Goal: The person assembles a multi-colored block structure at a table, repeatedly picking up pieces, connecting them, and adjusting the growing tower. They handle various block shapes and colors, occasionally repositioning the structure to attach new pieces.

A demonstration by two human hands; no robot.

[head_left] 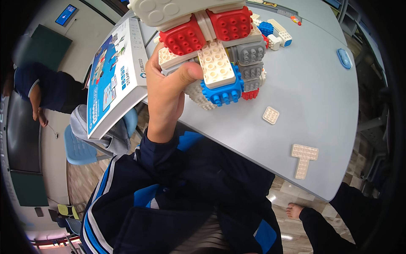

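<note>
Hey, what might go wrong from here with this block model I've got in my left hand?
The left hand holds the block model at one side, so it might twist or a block might pull loose. The T-shaped cream piece lies near the edge of the table; a brushing sleeve could perhaps knock it off.

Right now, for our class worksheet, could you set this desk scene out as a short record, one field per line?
Left hand: left hand grips the block model, thumb toward its front
Right hand: not visible
Model colours: white, cream, red, grey, blue
Loose pieces nearby: square cream plate; T-shaped cream piece
Further back: studded blue block among white pieces
Surface: grey table
Left of model: white-and-blue box
Background: person in dark top
</note>
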